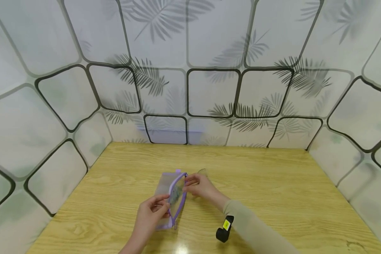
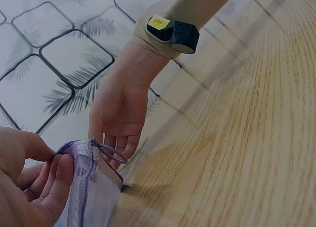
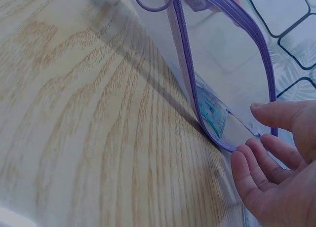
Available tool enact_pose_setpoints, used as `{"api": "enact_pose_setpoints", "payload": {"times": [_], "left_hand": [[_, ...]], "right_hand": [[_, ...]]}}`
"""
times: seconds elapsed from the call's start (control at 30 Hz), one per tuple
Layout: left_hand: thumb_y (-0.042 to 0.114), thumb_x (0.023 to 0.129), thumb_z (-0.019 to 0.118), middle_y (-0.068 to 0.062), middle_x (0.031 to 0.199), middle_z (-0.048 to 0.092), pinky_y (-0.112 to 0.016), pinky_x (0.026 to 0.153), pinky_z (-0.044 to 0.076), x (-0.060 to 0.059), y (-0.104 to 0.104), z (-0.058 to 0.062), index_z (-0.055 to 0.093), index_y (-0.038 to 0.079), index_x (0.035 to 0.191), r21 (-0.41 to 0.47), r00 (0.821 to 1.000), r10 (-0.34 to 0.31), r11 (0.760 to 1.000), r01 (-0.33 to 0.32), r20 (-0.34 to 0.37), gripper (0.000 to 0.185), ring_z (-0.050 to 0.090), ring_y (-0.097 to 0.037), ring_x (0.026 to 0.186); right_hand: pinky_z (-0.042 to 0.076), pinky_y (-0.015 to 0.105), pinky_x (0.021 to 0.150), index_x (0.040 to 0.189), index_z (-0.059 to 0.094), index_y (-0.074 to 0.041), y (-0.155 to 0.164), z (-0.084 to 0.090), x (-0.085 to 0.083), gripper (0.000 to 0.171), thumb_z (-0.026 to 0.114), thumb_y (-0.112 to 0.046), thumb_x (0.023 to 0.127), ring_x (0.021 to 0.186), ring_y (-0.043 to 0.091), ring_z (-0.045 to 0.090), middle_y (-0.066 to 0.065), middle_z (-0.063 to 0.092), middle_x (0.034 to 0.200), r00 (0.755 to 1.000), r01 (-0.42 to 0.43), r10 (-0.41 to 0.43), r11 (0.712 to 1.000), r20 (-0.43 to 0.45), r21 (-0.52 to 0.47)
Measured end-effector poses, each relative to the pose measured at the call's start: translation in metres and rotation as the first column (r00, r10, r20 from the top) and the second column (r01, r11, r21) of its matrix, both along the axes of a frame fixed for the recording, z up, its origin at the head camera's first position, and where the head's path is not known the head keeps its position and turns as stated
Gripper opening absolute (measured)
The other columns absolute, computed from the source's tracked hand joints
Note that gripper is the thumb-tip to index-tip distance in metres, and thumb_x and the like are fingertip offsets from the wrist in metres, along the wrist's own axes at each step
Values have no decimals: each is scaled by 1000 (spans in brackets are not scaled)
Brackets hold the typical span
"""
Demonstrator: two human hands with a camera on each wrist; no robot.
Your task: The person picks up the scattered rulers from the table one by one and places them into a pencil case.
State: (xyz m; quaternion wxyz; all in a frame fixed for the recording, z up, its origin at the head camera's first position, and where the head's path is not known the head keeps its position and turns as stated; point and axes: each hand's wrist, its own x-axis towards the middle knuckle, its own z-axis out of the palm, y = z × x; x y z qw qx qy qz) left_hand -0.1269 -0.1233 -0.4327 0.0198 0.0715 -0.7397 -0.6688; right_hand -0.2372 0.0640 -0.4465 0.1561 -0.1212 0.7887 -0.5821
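Observation:
A translucent pouch (image 1: pixel 165 184) with a purple zipper lies on the wooden table (image 1: pixel 273 183), its mouth gaping. My left hand (image 1: pixel 150 211) pinches the pouch's near edge between thumb and fingers (image 2: pixel 54 185). My right hand (image 1: pixel 200 187) is at the open mouth on the other side. Its fingers (image 3: pixel 256 172) are relaxed and spread just beside the zipper rim, and they hold nothing. Inside the pouch (image 3: pixel 222 54) lies a greenish printed slip (image 3: pixel 213 113). A purple ring pull (image 3: pixel 153 0) hangs at the far end of the zipper.
A black wrist camera with a yellow label (image 1: pixel 224 228) sits on the right sleeve. Something clear and indistinct (image 1: pixel 204 173) lies just beyond the right hand. Walls with a leaf pattern (image 1: pixel 209 88) enclose the table on three sides.

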Motion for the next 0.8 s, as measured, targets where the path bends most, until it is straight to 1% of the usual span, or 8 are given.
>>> {"api": "enact_pose_setpoints", "payload": {"times": [0.13,0.4,0.63,0.8], "left_hand": [[-5,89,65,-12,89,66,-23,65,64,0,0,0,65,-8,119,1,1000,1,1000,-1,4,31,67,-11,70],[-5,88,66,-14,91,67,-23,65,64,1,1,1,64,-9,120,2,1000,4,1000,-4,1,33,66,-9,68],[-5,89,64,-13,92,65,-23,66,64,0,0,1,63,-10,120,6,1000,-13,1000,13,4,32,66,-8,69],[-5,89,64,-13,92,65,-23,67,64,0,-1,2,64,-8,120,6,1000,-14,1000,14,10,31,66,-9,69]], "right_hand": [[61,34,72,126,59,3,4,-1,-3,43,73,-10,87,89,14,64,24,66,118,1000,-12,12,1000,-9,4],[60,30,69,123,61,4,11,-5,-12,41,73,-8,86,84,11,64,23,68,113,999,2,-1,1000,-52,20],[60,34,68,126,58,7,19,-3,-13,41,70,-5,88,89,16,66,25,65,114,996,5,0,999,-92,52],[59,34,67,126,57,7,24,-3,-15,42,71,-5,89,92,19,66,24,65,113,993,13,-6,998,-114,63]]}}
